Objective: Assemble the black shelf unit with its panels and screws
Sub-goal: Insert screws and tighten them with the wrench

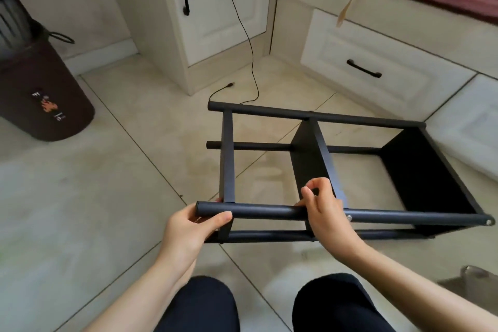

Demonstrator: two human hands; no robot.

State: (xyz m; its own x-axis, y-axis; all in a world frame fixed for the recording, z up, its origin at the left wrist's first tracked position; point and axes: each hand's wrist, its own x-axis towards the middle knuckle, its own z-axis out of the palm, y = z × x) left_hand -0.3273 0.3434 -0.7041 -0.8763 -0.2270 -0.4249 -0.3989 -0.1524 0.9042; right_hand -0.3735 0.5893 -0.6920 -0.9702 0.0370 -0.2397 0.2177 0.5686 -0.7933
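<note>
Pale floor tiles (113, 197) carry the shelf unit (350, 170) on its side, where my left hand (188, 229) grips the near tube's left end and my right hand (323, 207) pinches at the middle panel (307, 159); it looks stiff, light, best held by the tubes.

We see the black shelf unit (350, 170) lying on its side on the tiled floor (107, 197). Our left hand (188, 229) grips its nearest tube's end; our right hand (323, 210) rests at the middle panel (307, 159), thumb and forefinger close together.
</note>
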